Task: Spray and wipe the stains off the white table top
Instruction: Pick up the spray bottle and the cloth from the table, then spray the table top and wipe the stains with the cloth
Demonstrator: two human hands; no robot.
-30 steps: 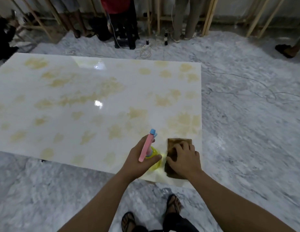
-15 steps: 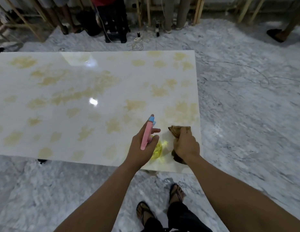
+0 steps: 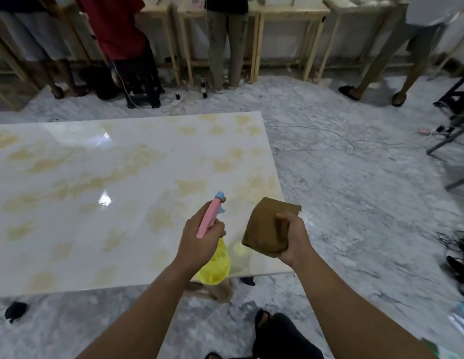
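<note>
One table fills the left of the frame, dotted with many yellow stains. Left hand grips one spray bottle; right hand clutches one brown cloth, lower centre.

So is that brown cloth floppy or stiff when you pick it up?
Probably soft: the brown cloth sits folded into a thick pad in the right hand. Its free corner sticks up without drooping, so maybe fairly thick. Likely light.

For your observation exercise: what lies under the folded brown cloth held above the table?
Under the folded brown cloth, gripped by the right hand, lies the glossy white table top, its corner with faint yellowish stains. The patch directly beneath is hidden.
</note>
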